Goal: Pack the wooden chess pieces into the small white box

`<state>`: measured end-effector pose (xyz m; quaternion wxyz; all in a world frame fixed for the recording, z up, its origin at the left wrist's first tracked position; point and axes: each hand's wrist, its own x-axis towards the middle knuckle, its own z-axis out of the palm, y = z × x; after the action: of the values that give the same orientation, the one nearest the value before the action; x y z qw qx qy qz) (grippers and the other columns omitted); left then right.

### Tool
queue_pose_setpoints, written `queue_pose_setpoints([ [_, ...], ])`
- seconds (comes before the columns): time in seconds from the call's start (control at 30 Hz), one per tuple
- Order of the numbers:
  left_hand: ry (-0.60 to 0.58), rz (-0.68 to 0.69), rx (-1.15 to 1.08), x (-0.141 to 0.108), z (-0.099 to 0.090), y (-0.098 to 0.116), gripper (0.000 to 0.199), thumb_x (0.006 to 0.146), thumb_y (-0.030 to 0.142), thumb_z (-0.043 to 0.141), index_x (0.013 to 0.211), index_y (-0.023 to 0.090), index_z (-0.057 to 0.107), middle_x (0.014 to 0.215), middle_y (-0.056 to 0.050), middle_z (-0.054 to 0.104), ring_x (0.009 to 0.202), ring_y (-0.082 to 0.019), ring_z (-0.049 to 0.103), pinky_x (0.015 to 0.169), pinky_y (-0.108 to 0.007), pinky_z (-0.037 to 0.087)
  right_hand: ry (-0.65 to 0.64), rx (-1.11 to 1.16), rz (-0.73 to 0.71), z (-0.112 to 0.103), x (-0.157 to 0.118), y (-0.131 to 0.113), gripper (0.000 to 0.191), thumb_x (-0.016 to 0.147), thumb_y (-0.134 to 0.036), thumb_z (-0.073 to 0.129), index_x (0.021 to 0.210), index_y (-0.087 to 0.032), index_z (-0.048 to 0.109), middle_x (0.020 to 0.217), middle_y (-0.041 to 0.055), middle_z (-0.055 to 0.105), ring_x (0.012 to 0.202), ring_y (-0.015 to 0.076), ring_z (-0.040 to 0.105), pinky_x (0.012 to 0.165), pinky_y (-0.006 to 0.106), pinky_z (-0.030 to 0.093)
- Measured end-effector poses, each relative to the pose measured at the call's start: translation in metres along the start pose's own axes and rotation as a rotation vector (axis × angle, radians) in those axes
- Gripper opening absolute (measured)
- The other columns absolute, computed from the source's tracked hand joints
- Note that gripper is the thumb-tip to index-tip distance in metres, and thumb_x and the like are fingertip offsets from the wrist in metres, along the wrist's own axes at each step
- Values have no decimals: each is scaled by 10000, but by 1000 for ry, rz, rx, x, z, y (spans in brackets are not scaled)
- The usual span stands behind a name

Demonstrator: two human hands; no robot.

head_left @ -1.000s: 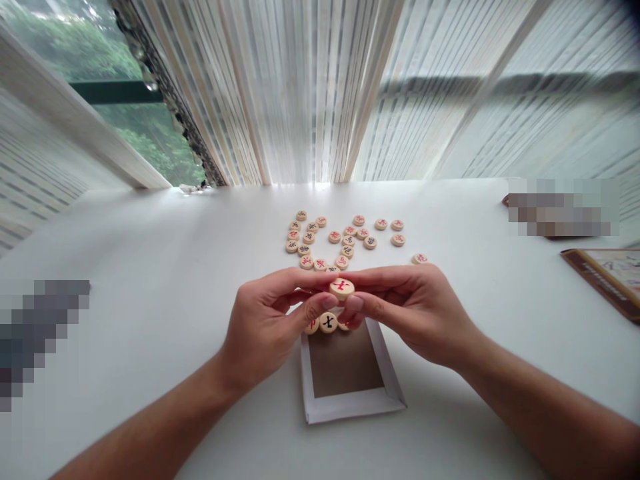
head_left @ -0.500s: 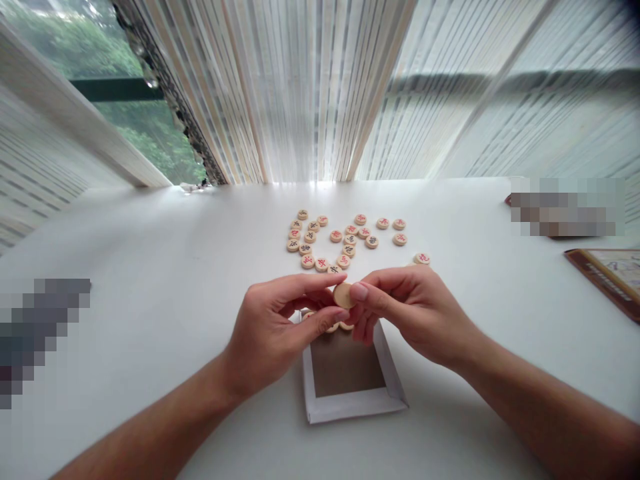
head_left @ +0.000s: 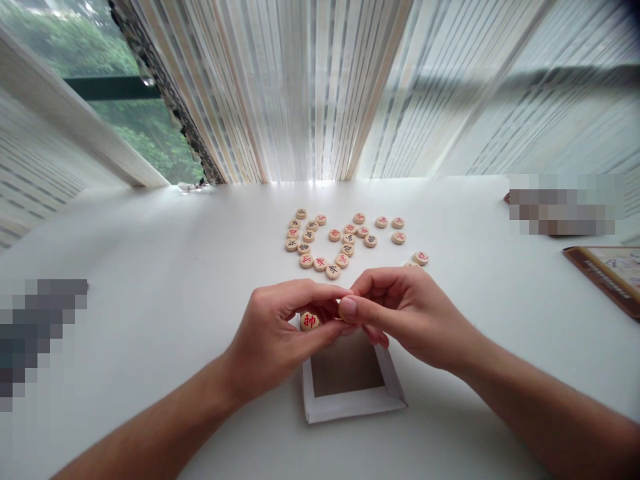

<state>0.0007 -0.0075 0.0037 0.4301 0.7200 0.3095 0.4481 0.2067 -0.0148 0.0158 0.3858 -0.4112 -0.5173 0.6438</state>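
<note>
Open tabletop (head_left: 190, 280) left of blocking discs (head_left: 320, 264)

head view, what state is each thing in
held piece: pinched, mostly hidden
right hand: pinching the piece
left hand: curled, exact grip unclear
white tray: open-topped, lying flat
red-marked piece: face up in tray
loose pieces: lying flat, most face up
curtain: hanging down

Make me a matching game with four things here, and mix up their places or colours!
Things
1. Held piece
2. Striped curtain
3. Box
4. Loose pieces

Clues
A. White rim, brown floor
B. On the table, between curtain and box
C. Peeking out by the thumb of the right hand
D. Hanging behind the table

Pairs: 1-C, 2-D, 3-A, 4-B
</note>
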Motion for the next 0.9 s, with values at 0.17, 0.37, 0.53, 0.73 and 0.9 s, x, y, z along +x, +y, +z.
queue_pose_setpoints([
  [0.17, -1, -73, -119, 0, -1, 1, 224, 838, 111, 880, 1057, 143, 845, 880, -77, 852, 774, -174, 796, 716, -233, 658, -57, 39, -43, -3, 1, 1, 353, 892, -437, 867, 743, -145, 737, 556, -11, 633, 499, 92, 546, 503, 205, 436],
  [0.37, 39, -145, -220, 0, -1, 1, 272, 808, 103, 900, 1072, 146, 853, 894, -87, 864, 787, -207, 833, 749, -263, 707, -112, 176, -41, -5, 2, 5, 251, 933, -387, 834, 860, -150, 796, 628, 10, 696, 537, 107, 589, 511, 214, 473],
  [0.53, 43, -155, -286, 1, -1, 1, 283, 809, 67, 892, 1070, 169, 858, 887, -64, 867, 782, -188, 838, 744, -223, 701, -107, 199, -3, -5, 1, 2, 210, 832, -303, 929, 905, -148, 808, 673, 5, 721, 558, 92, 604, 536, 191, 495],
  [0.73, 55, -75, -128, -3, -2, -4, 309, 822, 60, 878, 1095, 204, 866, 929, -42, 861, 801, -154, 816, 756, -191, 677, -53, 194, 69, 1, 1, -2, 343, 638, -244, 1041, 777, -134, 747, 631, -22, 663, 538, 74, 551, 487, 169, 429],
  [0.9, 31, 10, 2, -3, 0, -3, 253, 861, 81, 854, 1090, 189, 861, 914, -41, 857, 782, -130, 793, 742, -174, 644, -14, 131, 61, 2, 1, 3, 366, 660, -296, 1034, 744, -134, 717, 613, -13, 669, 526, 76, 538, 474, 175, 384],
])
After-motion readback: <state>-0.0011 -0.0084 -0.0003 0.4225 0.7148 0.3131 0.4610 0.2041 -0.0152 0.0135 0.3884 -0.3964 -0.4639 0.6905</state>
